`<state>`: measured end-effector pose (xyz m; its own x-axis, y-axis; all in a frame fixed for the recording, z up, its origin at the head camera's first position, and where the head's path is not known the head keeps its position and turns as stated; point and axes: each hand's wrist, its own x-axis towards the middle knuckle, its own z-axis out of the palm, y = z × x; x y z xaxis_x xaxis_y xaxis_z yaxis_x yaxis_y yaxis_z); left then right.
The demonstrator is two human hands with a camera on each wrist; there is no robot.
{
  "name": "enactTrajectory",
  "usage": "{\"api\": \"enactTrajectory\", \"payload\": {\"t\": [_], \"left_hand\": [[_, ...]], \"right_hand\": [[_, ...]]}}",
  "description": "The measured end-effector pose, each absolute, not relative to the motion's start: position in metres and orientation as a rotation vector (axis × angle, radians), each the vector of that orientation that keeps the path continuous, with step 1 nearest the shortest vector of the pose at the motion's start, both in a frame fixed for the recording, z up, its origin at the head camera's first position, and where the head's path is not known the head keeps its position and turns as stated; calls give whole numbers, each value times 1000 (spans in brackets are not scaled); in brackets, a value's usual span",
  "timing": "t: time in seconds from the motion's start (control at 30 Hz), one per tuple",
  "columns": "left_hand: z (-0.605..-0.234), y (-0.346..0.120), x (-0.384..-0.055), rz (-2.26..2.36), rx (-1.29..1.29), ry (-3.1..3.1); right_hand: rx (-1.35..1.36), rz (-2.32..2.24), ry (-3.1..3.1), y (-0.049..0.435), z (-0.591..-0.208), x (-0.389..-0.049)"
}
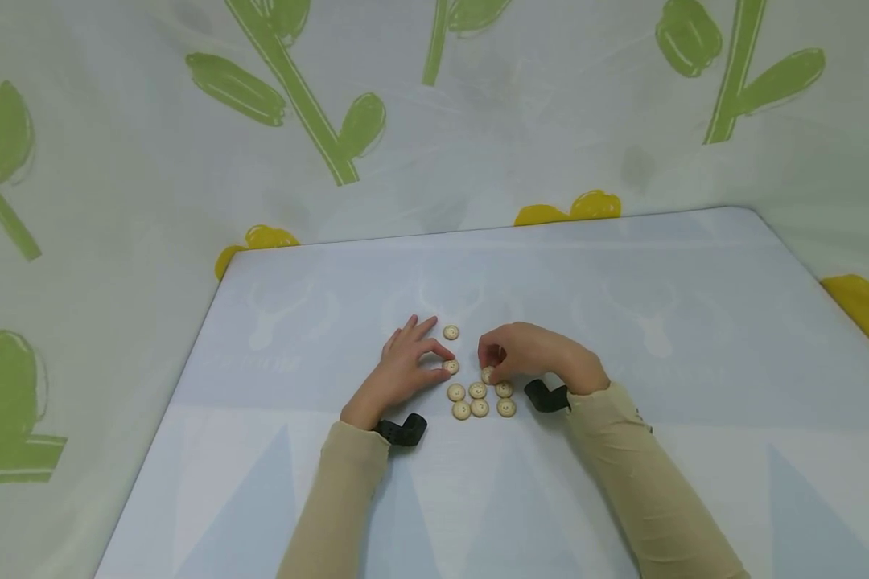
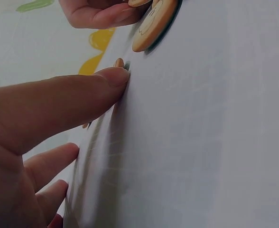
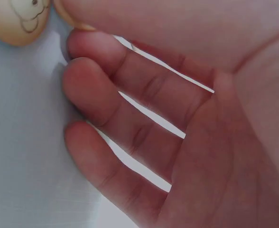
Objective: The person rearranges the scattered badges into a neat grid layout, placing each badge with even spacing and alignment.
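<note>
In the head view, the left hand [image 1: 403, 363] has thumb and index finger at opposite edges of a round wooden button [image 1: 451, 367], its other fingers spread. The left wrist view shows the left thumb [image 2: 78, 97] largely covering that button. Across from it, the right hand [image 1: 525, 351] pinches another wooden button [image 1: 488, 375] close above the grouped buttons. Its curled fingers [image 3: 89, 85] come down at the table surface in the right wrist view. A bear-like face is drawn on a nearby button [image 3: 21, 19].
Several more buttons lie in short rows nearer the person, among them a front-right button [image 1: 506, 408] and a front-left button [image 1: 461, 410]. A single button [image 1: 451, 331] lies farther back. The pale table [image 1: 695, 322] meets a leaf-patterned cloth [image 1: 514, 121] behind.
</note>
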<state>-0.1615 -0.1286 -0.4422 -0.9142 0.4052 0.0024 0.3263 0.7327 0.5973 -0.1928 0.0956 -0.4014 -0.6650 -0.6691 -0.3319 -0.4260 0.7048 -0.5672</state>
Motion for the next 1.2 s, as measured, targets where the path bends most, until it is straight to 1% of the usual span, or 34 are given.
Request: {"api": "enactTrajectory", "payload": {"t": [0.53,0.97,1.2], "left_hand": [[-440,-131,-162,926,599,2805],[-441,-125,-160,898,577,2791],[-442,-127,-158,904,555,2816]], "right_hand": [[-815,-779,2348,104,-411,-206],[-670,-874,2378,114,-415,-206],[-670,-863,2411,107,-413,-206]]}}
